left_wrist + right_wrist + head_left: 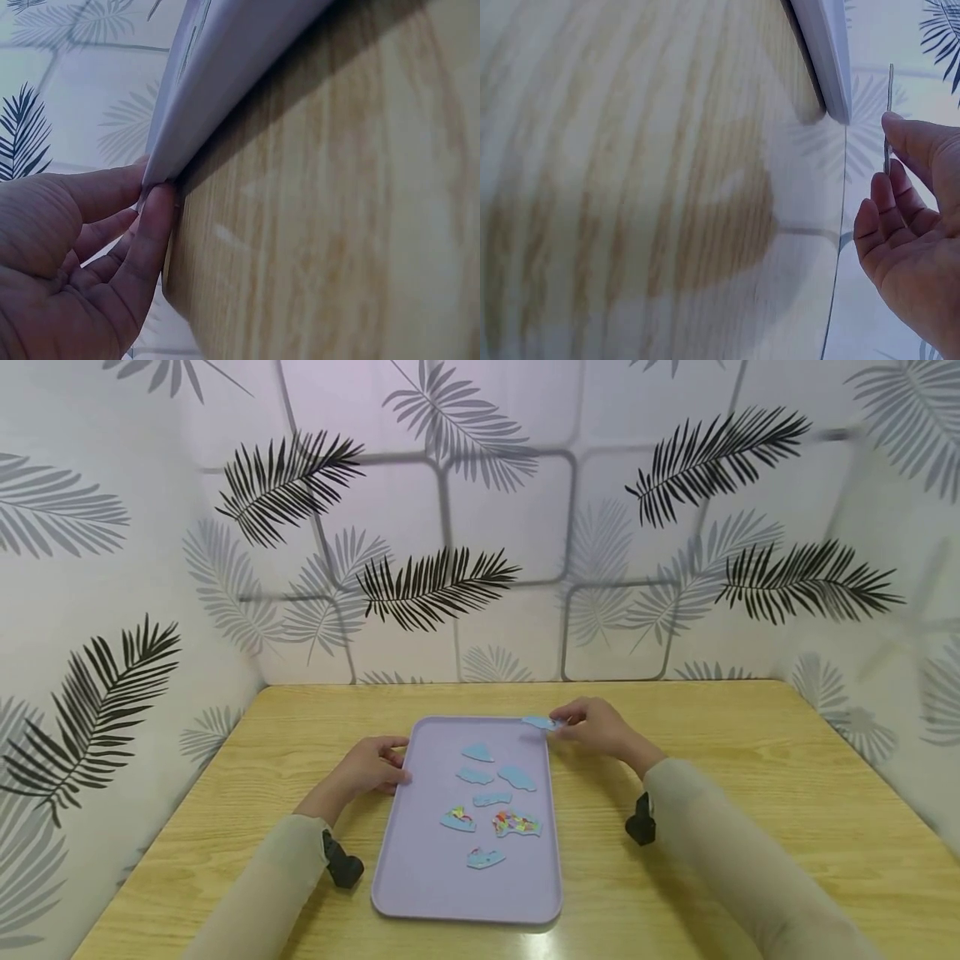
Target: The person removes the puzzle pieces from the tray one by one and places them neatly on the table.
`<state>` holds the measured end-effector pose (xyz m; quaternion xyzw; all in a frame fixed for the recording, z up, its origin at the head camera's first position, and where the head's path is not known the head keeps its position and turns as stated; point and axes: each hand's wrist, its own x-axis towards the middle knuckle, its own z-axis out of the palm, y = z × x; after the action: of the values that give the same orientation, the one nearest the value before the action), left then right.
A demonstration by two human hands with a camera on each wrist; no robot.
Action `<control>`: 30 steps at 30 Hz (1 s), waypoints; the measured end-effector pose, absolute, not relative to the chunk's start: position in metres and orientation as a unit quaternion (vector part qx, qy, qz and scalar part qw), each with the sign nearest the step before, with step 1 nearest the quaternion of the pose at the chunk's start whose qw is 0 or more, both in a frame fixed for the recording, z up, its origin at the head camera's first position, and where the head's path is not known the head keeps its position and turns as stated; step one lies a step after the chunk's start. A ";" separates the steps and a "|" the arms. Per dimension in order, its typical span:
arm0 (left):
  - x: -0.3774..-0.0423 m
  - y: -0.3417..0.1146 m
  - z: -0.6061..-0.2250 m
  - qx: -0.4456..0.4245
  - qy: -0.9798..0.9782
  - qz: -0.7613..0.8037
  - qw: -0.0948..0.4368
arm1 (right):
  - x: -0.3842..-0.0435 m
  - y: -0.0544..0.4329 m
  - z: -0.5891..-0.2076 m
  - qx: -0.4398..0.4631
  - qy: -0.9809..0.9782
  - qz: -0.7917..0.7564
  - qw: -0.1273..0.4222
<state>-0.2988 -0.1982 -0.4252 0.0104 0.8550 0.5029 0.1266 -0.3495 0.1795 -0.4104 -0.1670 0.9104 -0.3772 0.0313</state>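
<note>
A shallow lilac tray [435, 889] lies lengthwise in front of me. My left hand [371, 766] grips its left rim, thumb on the upper edge and fingertips low against the side, as the left wrist view shows with the hand [97, 247] close up. Over the far right corner, my right hand [596, 727] pinches a light-blue jigsaw piece [538, 722] between thumb and fingers. In the right wrist view that piece [890, 86] is seen edge-on, thin and flat, raised beside the tray corner [838, 90].
Several irregular pieces lie apart on the tray: plain blue ones such as this piece [517, 777], and others with multicoloured patches, like the largest [516, 823]. The wooden table [712, 760] ends at a leaf-patterned wall covering [510, 627] at the back.
</note>
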 end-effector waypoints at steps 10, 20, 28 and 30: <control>-0.299 -0.198 -0.426 0.005 0.851 0.509 0.128 | -0.361 0.197 -0.412 -0.156 0.918 -0.364 0.026; -0.299 -0.199 -0.427 0.015 0.860 0.495 0.124 | -0.383 0.223 -0.417 -0.161 0.927 -0.339 0.013; -0.301 -0.200 -0.427 0.008 0.862 0.491 0.128 | -0.389 0.230 -0.417 -0.164 0.934 -0.317 0.009; -0.301 -0.200 -0.427 0.006 0.863 0.489 0.129 | -0.390 0.231 -0.418 -0.163 0.935 -0.314 0.009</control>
<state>-0.3012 -0.1998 -0.4274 0.0063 0.8625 0.4892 0.1293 -0.3896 0.2308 -0.4179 -0.1630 0.9351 -0.3145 0.0091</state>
